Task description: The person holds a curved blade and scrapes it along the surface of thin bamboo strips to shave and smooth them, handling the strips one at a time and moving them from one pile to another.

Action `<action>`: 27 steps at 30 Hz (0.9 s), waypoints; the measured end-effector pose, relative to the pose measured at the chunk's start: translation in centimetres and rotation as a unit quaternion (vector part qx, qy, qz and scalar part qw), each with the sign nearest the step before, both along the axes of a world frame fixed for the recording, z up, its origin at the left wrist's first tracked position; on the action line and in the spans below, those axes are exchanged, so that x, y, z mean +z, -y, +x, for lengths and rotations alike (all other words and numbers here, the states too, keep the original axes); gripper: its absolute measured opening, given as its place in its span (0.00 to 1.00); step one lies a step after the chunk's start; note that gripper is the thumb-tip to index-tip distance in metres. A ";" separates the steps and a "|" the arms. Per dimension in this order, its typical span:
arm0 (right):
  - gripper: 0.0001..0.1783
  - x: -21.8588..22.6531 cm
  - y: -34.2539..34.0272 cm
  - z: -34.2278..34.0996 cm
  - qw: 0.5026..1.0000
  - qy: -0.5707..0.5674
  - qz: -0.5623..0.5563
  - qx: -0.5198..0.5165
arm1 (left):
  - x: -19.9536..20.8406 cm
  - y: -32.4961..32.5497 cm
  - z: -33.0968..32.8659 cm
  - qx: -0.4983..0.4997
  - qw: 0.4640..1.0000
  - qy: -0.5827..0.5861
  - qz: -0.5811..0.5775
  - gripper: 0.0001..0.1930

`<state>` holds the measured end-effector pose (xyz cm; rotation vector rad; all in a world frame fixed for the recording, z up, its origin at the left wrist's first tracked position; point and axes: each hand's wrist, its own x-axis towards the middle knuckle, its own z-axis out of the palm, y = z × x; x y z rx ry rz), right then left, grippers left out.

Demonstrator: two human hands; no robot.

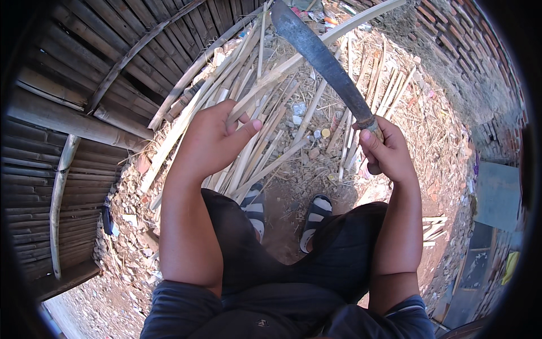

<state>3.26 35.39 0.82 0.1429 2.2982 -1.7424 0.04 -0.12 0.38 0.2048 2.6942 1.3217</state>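
Note:
My left hand (217, 135) is closed round the near end of a long pale bamboo strip (271, 76), with the thumb laid over it. The strip slants up and away to the far right. In my right hand (384, 147) is the handle of a machete (327, 62), its broad dark blade pointing up and to the left. The blade crosses the strip in the picture; whether the two touch I cannot tell. Below and beyond my left hand, many split bamboo strips (262, 147) lie on the ground.
A bamboo-slat wall (62, 186) runs along the left, and a brick wall (468, 45) rises at the right. More strips (389, 90) lie on the debris-strewn ground ahead. A small stack of short pieces (433, 231) sits to the right of my knee. My sandalled feet (316, 217) are close below.

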 end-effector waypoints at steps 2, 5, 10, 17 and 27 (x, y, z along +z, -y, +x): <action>0.24 -0.5 0.0 0.0 1.000 -0.007 -0.002 0.001 | -0.4 -0.1 -0.1 -0.002 1.000 -0.003 0.005 0.20; 0.26 -0.9 1.0 0.2 0.999 0.009 0.024 0.043 | 0.0 -0.4 0.0 -0.004 1.000 0.013 0.001 0.19; 0.27 -0.2 0.0 0.0 0.999 -0.002 -0.019 0.026 | -0.9 0.5 -0.2 -0.011 0.999 0.025 0.040 0.18; 0.25 -0.5 0.1 0.1 0.998 -0.033 0.005 0.047 | -0.3 -0.2 0.0 0.000 0.999 0.036 0.034 0.18; 0.24 -0.8 -1.7 -0.2 0.999 -0.033 -0.008 0.006 | -0.7 0.2 -0.2 -0.018 0.998 0.048 0.043 0.21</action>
